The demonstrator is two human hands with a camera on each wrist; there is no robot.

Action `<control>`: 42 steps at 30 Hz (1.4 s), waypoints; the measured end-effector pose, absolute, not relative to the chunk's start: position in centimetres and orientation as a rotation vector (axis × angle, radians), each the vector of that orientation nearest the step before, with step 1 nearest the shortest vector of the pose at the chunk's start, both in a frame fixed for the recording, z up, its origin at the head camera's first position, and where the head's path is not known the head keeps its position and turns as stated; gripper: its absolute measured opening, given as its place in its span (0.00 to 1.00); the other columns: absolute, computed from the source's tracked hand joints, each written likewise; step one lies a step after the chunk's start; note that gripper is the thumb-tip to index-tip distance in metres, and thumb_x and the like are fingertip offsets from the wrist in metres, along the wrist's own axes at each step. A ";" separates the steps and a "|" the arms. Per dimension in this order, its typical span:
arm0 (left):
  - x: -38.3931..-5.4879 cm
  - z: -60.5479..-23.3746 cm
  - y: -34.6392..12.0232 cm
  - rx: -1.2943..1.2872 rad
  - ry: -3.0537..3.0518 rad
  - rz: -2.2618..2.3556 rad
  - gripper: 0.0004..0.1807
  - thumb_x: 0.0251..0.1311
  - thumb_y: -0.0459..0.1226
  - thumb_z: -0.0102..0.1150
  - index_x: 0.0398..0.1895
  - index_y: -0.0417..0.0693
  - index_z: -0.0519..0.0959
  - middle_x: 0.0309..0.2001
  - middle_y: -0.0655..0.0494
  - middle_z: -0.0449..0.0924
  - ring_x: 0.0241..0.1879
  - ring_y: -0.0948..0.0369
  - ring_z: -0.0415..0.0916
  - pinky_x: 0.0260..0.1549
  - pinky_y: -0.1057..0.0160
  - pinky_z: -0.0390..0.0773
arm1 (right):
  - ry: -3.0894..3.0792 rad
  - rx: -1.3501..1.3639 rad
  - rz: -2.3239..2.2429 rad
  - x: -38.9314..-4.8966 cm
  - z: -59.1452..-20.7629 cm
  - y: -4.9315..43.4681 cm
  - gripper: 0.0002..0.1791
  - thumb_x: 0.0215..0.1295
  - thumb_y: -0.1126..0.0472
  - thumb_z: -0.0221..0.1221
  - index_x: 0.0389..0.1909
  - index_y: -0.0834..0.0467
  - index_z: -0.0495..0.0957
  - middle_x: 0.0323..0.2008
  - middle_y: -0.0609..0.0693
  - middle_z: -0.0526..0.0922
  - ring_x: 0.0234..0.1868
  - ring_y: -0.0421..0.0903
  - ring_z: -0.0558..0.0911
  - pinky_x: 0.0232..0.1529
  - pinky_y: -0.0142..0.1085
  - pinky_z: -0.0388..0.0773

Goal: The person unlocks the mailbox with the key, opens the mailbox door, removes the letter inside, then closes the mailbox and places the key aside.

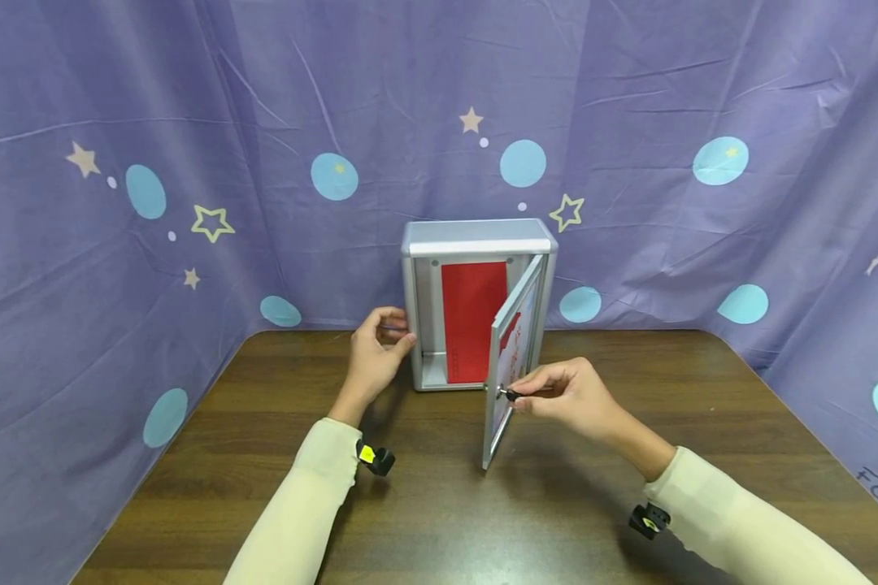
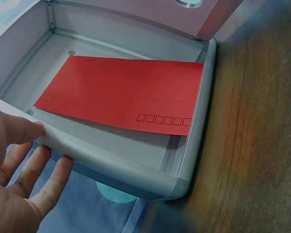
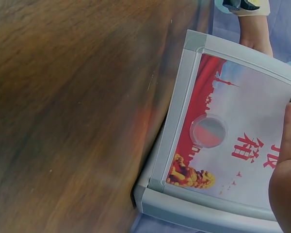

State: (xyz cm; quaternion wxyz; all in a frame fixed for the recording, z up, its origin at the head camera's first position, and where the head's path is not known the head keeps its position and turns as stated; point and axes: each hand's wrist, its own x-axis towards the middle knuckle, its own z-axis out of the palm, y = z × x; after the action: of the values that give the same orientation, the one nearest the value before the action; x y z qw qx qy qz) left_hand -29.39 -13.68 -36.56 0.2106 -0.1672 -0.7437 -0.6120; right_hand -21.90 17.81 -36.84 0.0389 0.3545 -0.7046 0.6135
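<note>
A silver metal box [image 1: 479, 236] stands upright on the table against the cloth backdrop, its hinged door [image 1: 492, 406] swung out on the right side. Inside leans a red envelope [image 2: 121, 92] with a row of small printed squares. My left hand [image 1: 376, 353] holds the box's left side edge, thumb at the front rim and fingers along the outer wall. With thumb and fingers my right hand [image 1: 567, 396] pinches a black-headed key [image 1: 513, 396] in the lock near the door's free edge. The door's printed front [image 3: 252, 111] has a round clear window [image 3: 208, 131] and red characters.
The brown wooden table [image 1: 439, 528] runs beneath both forearms. Behind and beside it hangs a purple cloth [image 1: 410, 97] with stars and blue dots. A small black device [image 1: 375, 459] is on the left wrist, another [image 1: 649, 521] on the right.
</note>
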 end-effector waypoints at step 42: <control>-30.3 -37.6 -13.8 -0.460 -2.059 -1.703 0.21 0.57 0.21 0.67 0.55 0.31 0.76 0.46 0.32 0.80 0.44 0.44 0.79 0.36 0.66 0.84 | -2.075 1.112 1.958 -20.9 -37.5 24.0 0.15 0.57 0.84 0.63 0.42 0.68 0.87 0.41 0.55 0.90 0.37 0.49 0.90 0.37 0.39 0.88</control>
State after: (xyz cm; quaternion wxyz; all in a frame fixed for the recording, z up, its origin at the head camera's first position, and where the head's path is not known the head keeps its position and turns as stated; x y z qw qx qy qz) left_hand -30.26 -13.85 -37.56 0.2134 -0.1656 -0.7418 -0.6138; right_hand -20.92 23.97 -37.45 0.0397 0.3629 -0.6770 0.6390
